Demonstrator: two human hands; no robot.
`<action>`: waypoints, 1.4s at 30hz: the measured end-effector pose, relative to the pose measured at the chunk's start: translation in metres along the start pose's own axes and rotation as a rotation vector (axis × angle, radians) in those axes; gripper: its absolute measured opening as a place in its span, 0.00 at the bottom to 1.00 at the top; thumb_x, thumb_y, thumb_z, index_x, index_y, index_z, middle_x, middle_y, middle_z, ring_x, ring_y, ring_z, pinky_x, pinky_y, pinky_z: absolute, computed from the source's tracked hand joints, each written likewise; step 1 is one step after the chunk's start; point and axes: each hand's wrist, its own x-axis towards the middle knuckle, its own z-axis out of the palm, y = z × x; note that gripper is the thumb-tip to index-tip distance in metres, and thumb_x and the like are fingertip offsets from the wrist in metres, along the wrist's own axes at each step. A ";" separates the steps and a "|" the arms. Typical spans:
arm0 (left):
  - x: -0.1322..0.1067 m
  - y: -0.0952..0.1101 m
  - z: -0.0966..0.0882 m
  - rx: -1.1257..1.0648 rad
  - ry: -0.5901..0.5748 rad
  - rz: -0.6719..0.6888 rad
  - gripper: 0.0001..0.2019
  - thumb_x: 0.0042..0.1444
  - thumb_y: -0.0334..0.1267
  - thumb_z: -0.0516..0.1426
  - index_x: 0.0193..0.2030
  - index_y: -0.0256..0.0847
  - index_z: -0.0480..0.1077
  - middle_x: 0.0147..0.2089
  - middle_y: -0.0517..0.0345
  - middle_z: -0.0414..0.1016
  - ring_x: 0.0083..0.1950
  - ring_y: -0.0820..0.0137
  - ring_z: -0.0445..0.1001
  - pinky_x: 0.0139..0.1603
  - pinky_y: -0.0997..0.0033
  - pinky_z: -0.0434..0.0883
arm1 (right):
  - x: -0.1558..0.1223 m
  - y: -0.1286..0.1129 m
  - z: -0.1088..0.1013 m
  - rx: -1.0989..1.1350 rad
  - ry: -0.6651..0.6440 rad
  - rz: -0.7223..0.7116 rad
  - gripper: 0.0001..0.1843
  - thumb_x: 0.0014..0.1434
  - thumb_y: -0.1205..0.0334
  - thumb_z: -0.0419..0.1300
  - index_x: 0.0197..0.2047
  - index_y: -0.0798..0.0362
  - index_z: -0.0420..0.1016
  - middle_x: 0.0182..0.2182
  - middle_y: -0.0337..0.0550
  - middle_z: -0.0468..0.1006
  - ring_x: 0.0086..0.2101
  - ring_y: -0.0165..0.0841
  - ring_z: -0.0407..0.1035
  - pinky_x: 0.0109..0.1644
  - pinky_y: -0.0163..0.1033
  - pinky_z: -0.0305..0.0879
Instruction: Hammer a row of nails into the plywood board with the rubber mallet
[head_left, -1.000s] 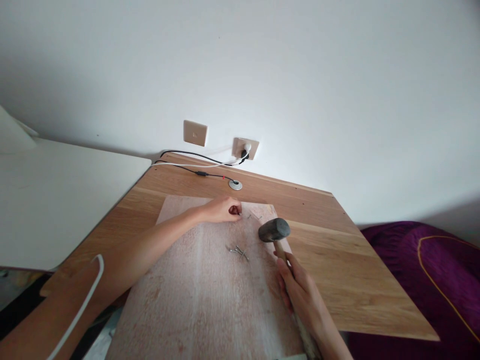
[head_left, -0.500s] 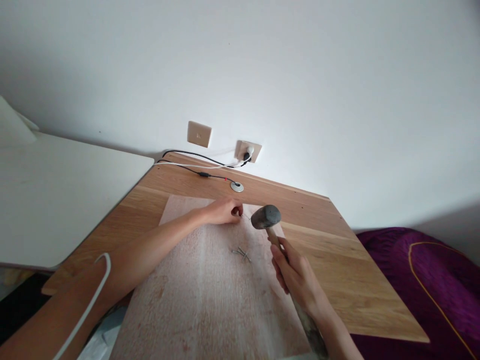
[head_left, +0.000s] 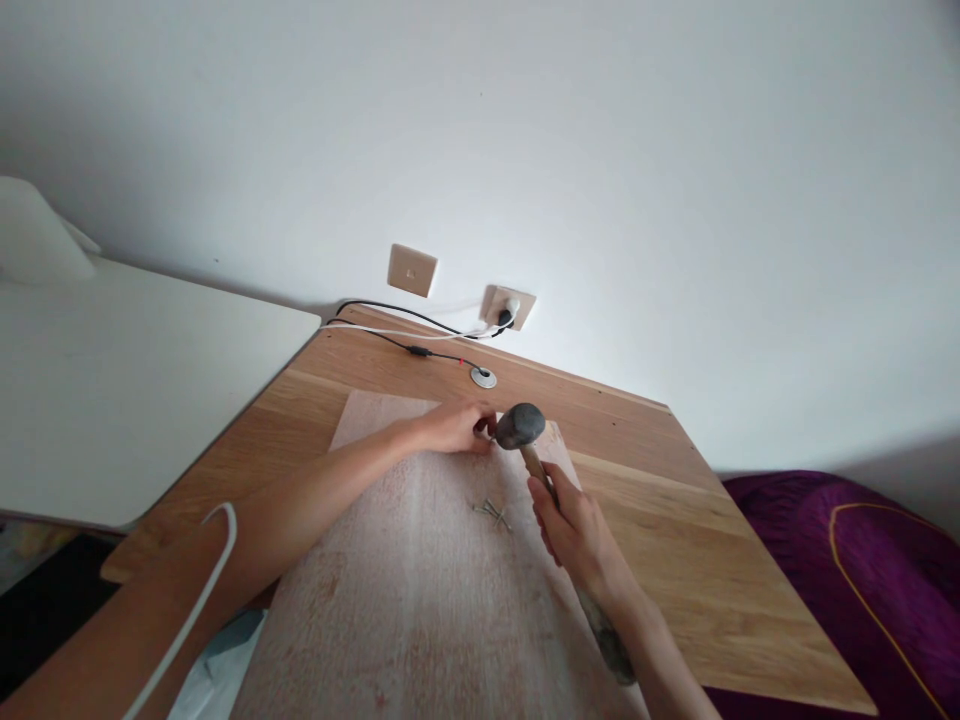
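Left hand: closed, fingertips pinched on a small object, mostly hidden, near the far edge of the pale wooden board. Right hand: gripping the wooden handle of a dark-headed mallet, with the head just beside the left hand. Loose nails lie crossed on the board, nearer the person. The board rests on an oak table. Far side: wall socket with plugged cables. Right side: purple bedding.
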 end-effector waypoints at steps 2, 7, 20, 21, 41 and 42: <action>0.000 -0.001 0.000 -0.011 -0.001 -0.001 0.06 0.50 0.33 0.66 0.36 0.38 0.76 0.33 0.60 0.74 0.34 0.70 0.69 0.35 0.72 0.61 | 0.001 -0.002 0.000 -0.009 0.011 -0.012 0.19 0.71 0.47 0.47 0.47 0.52 0.70 0.20 0.34 0.69 0.16 0.30 0.64 0.19 0.34 0.55; 0.000 -0.001 0.000 -0.006 -0.004 0.005 0.06 0.51 0.32 0.66 0.37 0.38 0.76 0.33 0.61 0.73 0.33 0.71 0.69 0.35 0.73 0.61 | 0.001 -0.005 -0.002 -0.015 0.035 -0.022 0.18 0.72 0.47 0.46 0.44 0.50 0.69 0.19 0.33 0.68 0.15 0.30 0.62 0.20 0.34 0.56; 0.000 0.000 0.001 -0.067 0.041 -0.050 0.05 0.56 0.37 0.66 0.36 0.38 0.79 0.30 0.60 0.73 0.30 0.72 0.69 0.32 0.73 0.62 | -0.006 0.001 -0.007 0.069 0.016 0.092 0.20 0.69 0.40 0.48 0.42 0.49 0.67 0.20 0.31 0.67 0.15 0.28 0.63 0.17 0.32 0.59; 0.001 -0.001 0.000 -0.074 0.038 -0.053 0.05 0.56 0.37 0.66 0.36 0.38 0.79 0.30 0.60 0.73 0.30 0.72 0.69 0.32 0.72 0.62 | -0.007 0.000 -0.007 0.077 0.018 0.098 0.21 0.68 0.40 0.48 0.42 0.49 0.67 0.20 0.31 0.68 0.15 0.28 0.63 0.17 0.32 0.59; -0.002 -0.004 0.000 -0.042 -0.003 -0.015 0.23 0.49 0.46 0.71 0.49 0.38 0.74 0.48 0.51 0.74 0.42 0.64 0.73 0.42 0.68 0.68 | 0.005 -0.019 -0.010 0.098 -0.043 0.050 0.19 0.70 0.43 0.48 0.47 0.50 0.67 0.22 0.30 0.68 0.16 0.27 0.63 0.17 0.31 0.60; -0.002 -0.004 0.000 -0.046 -0.002 -0.014 0.23 0.49 0.45 0.71 0.49 0.38 0.74 0.48 0.51 0.75 0.43 0.64 0.74 0.42 0.68 0.68 | 0.006 -0.020 -0.010 0.095 -0.059 0.064 0.19 0.69 0.43 0.48 0.46 0.50 0.66 0.21 0.29 0.67 0.15 0.27 0.63 0.16 0.31 0.60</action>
